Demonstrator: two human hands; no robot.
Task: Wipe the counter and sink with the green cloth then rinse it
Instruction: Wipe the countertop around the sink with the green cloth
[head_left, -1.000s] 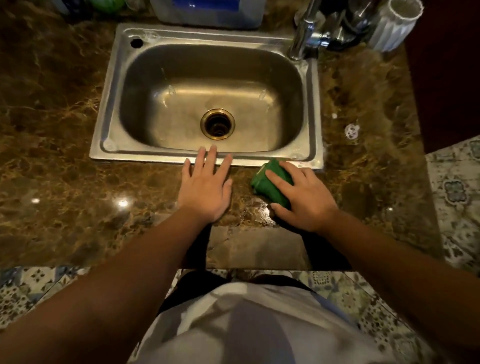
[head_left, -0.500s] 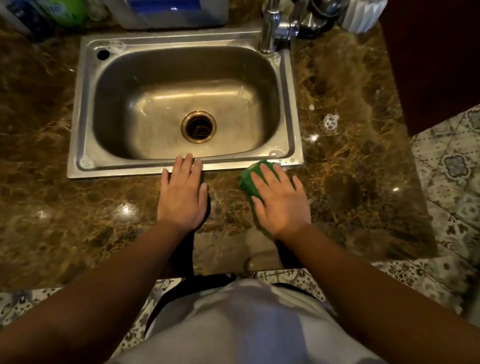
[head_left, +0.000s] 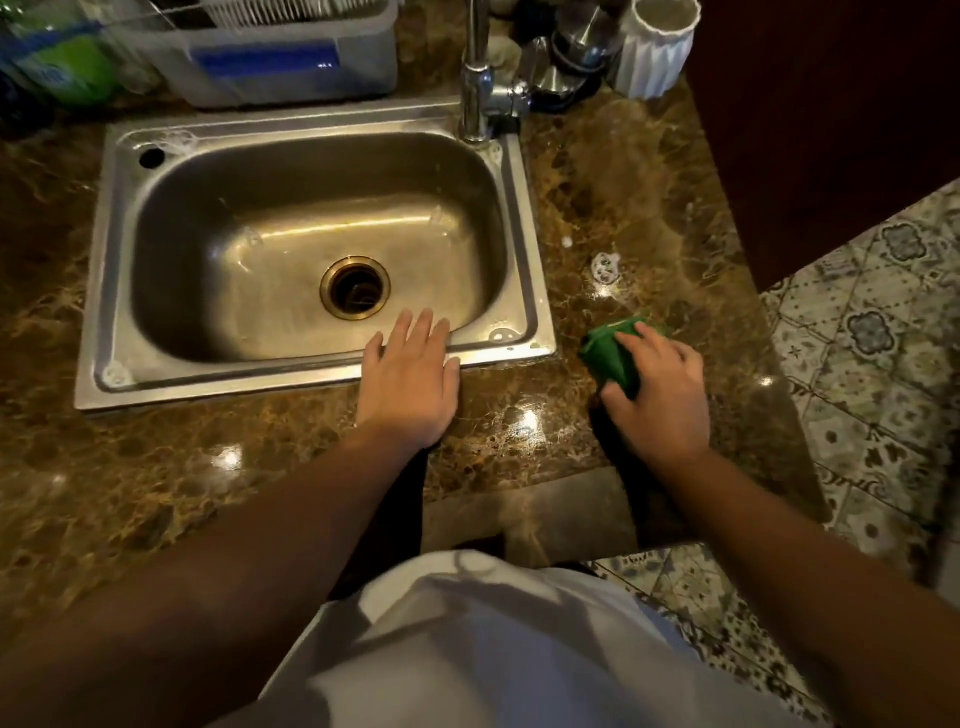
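Note:
My right hand (head_left: 657, 395) presses a folded green cloth (head_left: 610, 356) onto the brown marble counter (head_left: 623, 197), just right of the sink's front right corner. The cloth sticks out from under my fingers toward the left and back. My left hand (head_left: 410, 384) lies flat with fingers apart on the front rim of the steel sink (head_left: 104, 291), fingertips over the basin edge. The basin shows a brass drain (head_left: 355, 287). A chrome tap (head_left: 480, 88) stands at the sink's back right corner.
A spot of white foam (head_left: 605, 267) lies on the counter behind the cloth. A clear plastic tub (head_left: 270, 57), a green bottle (head_left: 62, 62) and a white ribbed cup (head_left: 657, 49) stand along the back. Tiled floor (head_left: 872, 332) begins at the counter's right edge.
My right hand has slid the green cloth to the right along the counter, away from the sink's front rim. My left hand stays on the rim.

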